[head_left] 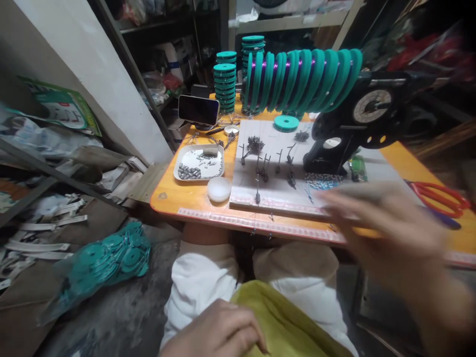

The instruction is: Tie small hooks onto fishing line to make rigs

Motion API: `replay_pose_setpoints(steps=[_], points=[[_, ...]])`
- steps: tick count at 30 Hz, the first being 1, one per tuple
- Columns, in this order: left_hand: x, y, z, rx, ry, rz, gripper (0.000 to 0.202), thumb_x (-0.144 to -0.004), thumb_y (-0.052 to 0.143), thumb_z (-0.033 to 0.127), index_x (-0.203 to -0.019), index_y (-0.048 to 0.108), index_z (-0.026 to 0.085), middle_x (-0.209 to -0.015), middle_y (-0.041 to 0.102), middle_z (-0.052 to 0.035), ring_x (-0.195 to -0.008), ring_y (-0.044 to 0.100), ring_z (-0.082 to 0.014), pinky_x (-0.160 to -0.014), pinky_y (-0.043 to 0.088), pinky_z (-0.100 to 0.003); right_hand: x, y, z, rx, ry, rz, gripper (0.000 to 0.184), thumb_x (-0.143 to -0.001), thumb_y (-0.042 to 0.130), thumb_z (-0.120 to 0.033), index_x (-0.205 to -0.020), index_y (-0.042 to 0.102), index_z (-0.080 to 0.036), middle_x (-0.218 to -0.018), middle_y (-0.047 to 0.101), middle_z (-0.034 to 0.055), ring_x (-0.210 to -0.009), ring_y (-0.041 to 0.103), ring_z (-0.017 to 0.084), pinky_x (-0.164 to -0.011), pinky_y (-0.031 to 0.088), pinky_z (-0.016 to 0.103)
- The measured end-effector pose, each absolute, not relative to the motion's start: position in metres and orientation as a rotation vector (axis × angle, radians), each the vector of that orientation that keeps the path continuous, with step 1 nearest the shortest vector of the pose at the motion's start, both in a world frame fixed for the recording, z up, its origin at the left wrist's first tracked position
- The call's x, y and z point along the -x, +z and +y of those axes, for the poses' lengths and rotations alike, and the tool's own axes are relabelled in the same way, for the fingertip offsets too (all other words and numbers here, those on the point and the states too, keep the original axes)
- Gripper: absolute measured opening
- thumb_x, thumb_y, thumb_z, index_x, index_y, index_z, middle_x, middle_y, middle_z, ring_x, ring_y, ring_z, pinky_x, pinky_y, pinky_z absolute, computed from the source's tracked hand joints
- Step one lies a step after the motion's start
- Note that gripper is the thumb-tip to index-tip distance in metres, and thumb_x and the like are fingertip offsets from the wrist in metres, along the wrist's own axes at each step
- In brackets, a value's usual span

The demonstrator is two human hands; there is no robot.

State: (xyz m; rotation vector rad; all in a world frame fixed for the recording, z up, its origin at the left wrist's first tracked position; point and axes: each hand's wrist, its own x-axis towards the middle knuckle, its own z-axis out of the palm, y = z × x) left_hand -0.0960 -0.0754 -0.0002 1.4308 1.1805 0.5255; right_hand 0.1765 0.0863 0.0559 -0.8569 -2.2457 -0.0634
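Observation:
My left hand [226, 325] rests low over my lap, against a yellow-green cloth [282, 317]. Its fingers curl together, and anything inside them is hidden. Motion smears my right hand [394, 233], raised over the right front of the table; whether its fingertips hold anything cannot be made out. Just beyond those fingertips, small blue and white pieces [323, 183] lie on a grey board [271, 193]. Small dark weights [292, 178] with wire-like stems stand or lie on the board, and a dark clump of similar pieces [255, 145] sits behind them.
A row of teal spools [305, 82] with purple line is mounted on a black machine [327, 158]. A white tray [178, 173] of metal pieces, a white round lump [218, 190] and a phone [199, 110] stand left. Red-handled scissors [439, 196] lie right. A bag of teal spools [107, 258] is on the floor.

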Motion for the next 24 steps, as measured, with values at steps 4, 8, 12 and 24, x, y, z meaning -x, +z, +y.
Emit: replay_pose_setpoints(steps=[4, 8, 12, 24], points=[[0.157, 0.039, -0.041, -1.896, 1.26, 1.529, 0.022, -0.094, 0.048, 0.016, -0.101, 0.066, 0.028, -0.09, 0.064, -0.0024, -0.082, 0.061, -0.0185, -0.071, 0.049, -0.026, -0.072, 0.048, 0.068, 0.378, 0.015, -2.48, 0.045, -0.096, 0.044, -0.004, -0.139, 0.052, -0.016, -0.111, 0.07, 0.0124, -0.089, 0.066, 0.023, -0.07, 0.058, 0.036], [0.203, 0.044, 0.019, -2.269, 1.154, 2.057, 0.024, -0.097, 0.044, 0.019, -0.104, 0.066, 0.02, -0.1, 0.06, -0.0083, -0.098, 0.061, -0.0239, -0.089, 0.049, -0.037, -0.039, 0.03, 0.074, 0.319, -0.013, -2.447, 0.031, -0.098, 0.042, -0.005, -0.114, 0.068, -0.01, -0.088, 0.07, 0.0119, -0.073, 0.061, 0.02, -0.059, 0.054, 0.033], [0.218, 0.03, 0.064, -2.294, 0.877, 2.157, 0.028, -0.096, 0.039, 0.019, -0.1, 0.066, 0.017, -0.099, 0.061, -0.0113, -0.096, 0.061, -0.0272, -0.087, 0.05, -0.04, -0.052, 0.023, 0.075, 0.434, 0.095, -2.317, 0.027, -0.097, 0.046, -0.007, -0.112, 0.069, -0.011, -0.089, 0.069, 0.0122, -0.081, 0.063, 0.02, -0.066, 0.055, 0.03], [0.2, 0.022, 0.063, -2.26, 1.024, 2.275, 0.018, -0.091, 0.055, 0.022, -0.102, 0.069, 0.017, -0.103, 0.064, -0.0121, -0.102, 0.058, -0.03, -0.093, 0.049, -0.046, -0.029, 0.044, 0.099, 0.553, 0.406, -2.024, 0.021, -0.096, 0.053, -0.01, -0.101, 0.072, -0.015, -0.089, 0.074, 0.0086, -0.079, 0.069, 0.017, -0.068, 0.059, 0.028]])
